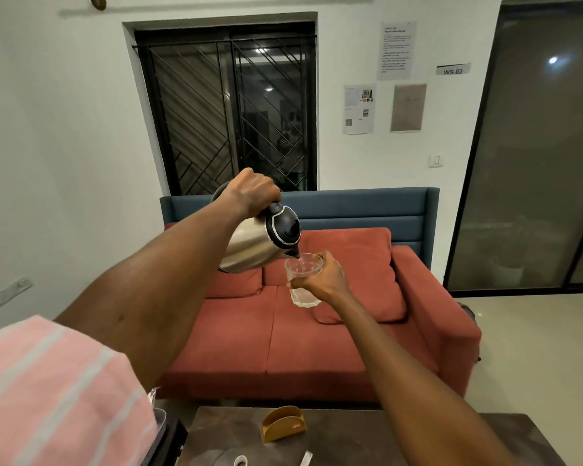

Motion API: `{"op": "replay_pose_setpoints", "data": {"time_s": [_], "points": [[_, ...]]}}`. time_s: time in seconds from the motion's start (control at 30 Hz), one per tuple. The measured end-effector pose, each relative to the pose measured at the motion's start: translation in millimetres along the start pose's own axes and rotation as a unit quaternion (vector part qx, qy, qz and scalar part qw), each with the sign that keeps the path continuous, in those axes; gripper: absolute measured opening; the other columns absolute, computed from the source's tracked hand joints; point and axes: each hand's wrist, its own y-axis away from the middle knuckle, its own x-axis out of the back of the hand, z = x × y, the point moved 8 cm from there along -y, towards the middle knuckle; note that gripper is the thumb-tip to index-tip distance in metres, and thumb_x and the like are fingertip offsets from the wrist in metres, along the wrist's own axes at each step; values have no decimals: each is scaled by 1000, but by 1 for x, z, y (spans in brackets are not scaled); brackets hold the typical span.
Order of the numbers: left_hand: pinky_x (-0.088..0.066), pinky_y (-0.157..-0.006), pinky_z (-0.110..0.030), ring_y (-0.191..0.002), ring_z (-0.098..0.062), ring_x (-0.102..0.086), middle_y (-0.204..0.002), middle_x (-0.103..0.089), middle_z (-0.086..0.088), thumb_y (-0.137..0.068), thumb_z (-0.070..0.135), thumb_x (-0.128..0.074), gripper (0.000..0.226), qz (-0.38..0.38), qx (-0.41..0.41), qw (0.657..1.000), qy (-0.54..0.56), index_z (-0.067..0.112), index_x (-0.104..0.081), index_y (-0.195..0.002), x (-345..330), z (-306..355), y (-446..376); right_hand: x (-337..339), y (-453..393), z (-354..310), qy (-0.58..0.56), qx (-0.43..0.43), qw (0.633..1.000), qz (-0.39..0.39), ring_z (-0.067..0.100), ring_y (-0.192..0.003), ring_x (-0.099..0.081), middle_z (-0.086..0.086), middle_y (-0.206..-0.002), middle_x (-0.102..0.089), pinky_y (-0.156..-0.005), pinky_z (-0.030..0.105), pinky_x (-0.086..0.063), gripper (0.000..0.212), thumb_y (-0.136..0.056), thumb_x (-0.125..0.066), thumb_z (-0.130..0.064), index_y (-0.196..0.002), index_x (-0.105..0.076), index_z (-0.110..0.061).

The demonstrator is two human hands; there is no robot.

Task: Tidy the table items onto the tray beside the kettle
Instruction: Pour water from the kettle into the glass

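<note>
My left hand (251,191) grips the black handle of a steel kettle (249,245), held high and tilted to the right with its spout over a clear glass (302,280). My right hand (323,279) is wrapped around that glass from the right. Water stands in the lower part of the glass. Far below lies the dark table (334,438), with a tan napkin holder (283,423) standing on it and a small white sachet (306,460) at the bottom edge. No tray is in view.
A red sofa (317,331) with cushions stands just beyond the table, against a blue panel. A barred dark window and a white wall with papers rise behind it. A glass door is at the right. A dark object sits left of the table.
</note>
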Motion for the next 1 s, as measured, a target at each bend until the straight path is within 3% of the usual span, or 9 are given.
{"op": "replay_pose_setpoints", "data": {"time_s": [0.5,0.83,1.0], "points": [[-37,-63,-32,-94,-24,-64,-94,-66,2,-92,14,-52,17,12,-14,1000,2,24,-64,-96,16,3,7,2,16,-5,-9,4,1000,1,22,-106,-61,-4,-115,-61,-94,47,-52,87,-35,-85,-56,-111,-52,-29],[-47,-85,-38,-105,-24,-61,-103,-66,2,-93,13,-55,19,-3,-21,1000,-5,25,-64,-103,19,6,11,2,22,-6,0,5,1000,-5,22,-107,-61,-5,-115,-61,-94,47,-52,89,-34,-83,-60,-112,-52,-30],[-46,-89,-38,-109,-25,-60,-108,-66,2,-93,11,-53,23,-4,-19,1000,-10,27,-65,-106,25,2,11,1,25,-9,-5,5,1000,-9,22,-109,-60,-5,-117,-60,-95,47,-52,93,-31,-81,-61,-113,-52,-30]]}}
